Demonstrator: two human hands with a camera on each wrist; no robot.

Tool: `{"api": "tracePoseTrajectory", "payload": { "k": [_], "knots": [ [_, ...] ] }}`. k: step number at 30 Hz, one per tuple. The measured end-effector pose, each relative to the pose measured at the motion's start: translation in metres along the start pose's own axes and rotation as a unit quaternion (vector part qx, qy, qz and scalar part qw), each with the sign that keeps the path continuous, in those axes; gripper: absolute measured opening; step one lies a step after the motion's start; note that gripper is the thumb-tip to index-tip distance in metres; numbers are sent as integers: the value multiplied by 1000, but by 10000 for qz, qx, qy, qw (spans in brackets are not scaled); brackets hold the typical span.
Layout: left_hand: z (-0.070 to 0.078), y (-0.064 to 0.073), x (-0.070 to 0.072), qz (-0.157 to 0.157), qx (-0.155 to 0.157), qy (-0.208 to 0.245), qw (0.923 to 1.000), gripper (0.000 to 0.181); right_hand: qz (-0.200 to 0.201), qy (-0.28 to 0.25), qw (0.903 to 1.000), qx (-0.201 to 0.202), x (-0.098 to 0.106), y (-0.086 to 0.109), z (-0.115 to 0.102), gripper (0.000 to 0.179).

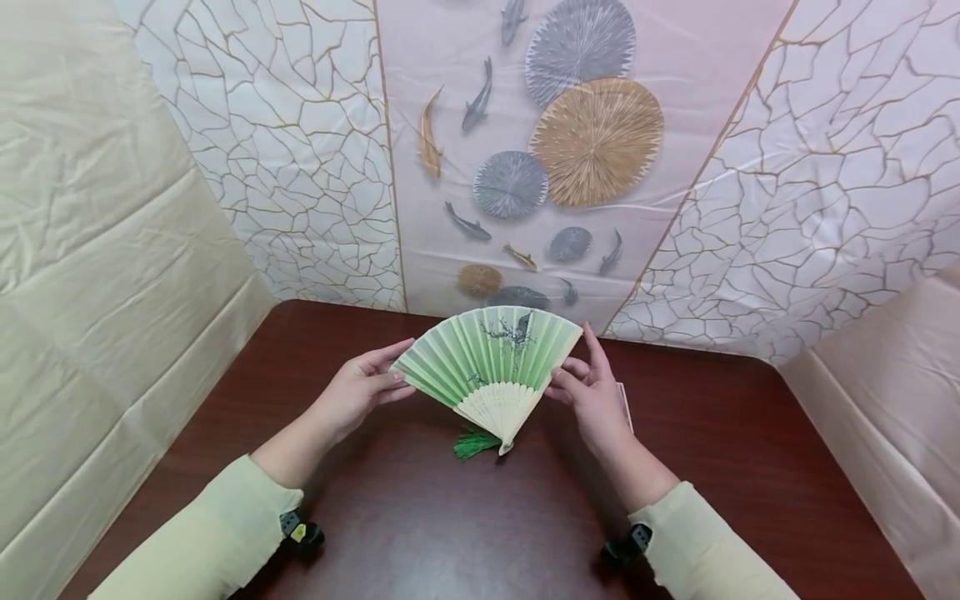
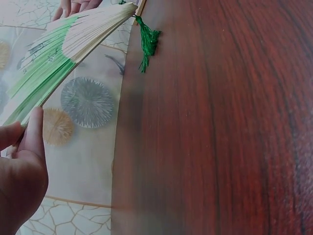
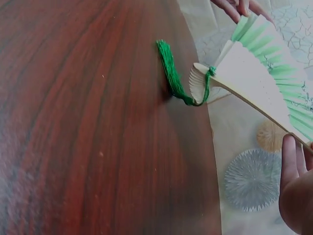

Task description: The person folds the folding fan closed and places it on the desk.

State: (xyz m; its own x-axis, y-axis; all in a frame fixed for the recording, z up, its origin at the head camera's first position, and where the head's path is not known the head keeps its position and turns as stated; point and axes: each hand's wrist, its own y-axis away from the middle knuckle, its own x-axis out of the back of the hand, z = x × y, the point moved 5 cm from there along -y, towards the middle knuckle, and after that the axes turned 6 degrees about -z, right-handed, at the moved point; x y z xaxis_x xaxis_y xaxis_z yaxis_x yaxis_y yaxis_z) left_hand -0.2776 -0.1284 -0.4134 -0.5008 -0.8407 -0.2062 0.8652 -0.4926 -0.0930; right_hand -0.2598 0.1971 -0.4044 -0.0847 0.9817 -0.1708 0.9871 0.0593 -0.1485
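Green and pale, the fan [image 1: 491, 358] spreads because, I judge, my left hand [image 1: 354, 393] and right hand [image 1: 597, 402] pinch opposite side edges, holding it unfolded.

Cloth-screened tabletop booth; wider room type can't be told. Dark red wood-grain table [image 1: 420, 533], rounded far corners. Printed backdrop [image 1: 427, 221] at far edge: fish, round motifs, crackle panels. Plain cream drapes [image 1: 97, 292] left and right.
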Motion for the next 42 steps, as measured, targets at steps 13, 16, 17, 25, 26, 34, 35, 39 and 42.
{"api": "tracePoseTrajectory", "payload": {
  "k": [13,16,17,25,26,34,35,39,42],
  "knots": [
    [3,-1,-2,-32,96,-66,9999,55,-346,-254,9991,-52,-11,7,8,91],
    [2,-2,-3,-21,110,-27,9999,55,-332,-281,9990,-47,-11,7,9,90],
    [2,-3,-3,-32,107,-19,9999,55,-331,-294,9990,-27,-11,8,9,90],
    [1,-6,-8,-59,-20,169,9998,57,-324,-383,9987,111,-12,9,5,89],
    [1,-7,-9,-15,-54,232,9997,57,-336,-395,9986,124,-12,9,5,89],
    [2,-9,-17,85,-285,668,9973,55,-409,-462,9979,178,-10,9,5,88],
    [2,-9,-18,88,-305,681,9972,54,-422,-459,9979,174,-11,9,5,88],
    [0,-9,-21,189,-388,676,9968,54,-489,-491,9975,124,-13,9,4,88],
    [-1,-9,-24,259,-441,751,9959,54,-555,-511,9971,84,-15,10,5,88]
  ]
}}
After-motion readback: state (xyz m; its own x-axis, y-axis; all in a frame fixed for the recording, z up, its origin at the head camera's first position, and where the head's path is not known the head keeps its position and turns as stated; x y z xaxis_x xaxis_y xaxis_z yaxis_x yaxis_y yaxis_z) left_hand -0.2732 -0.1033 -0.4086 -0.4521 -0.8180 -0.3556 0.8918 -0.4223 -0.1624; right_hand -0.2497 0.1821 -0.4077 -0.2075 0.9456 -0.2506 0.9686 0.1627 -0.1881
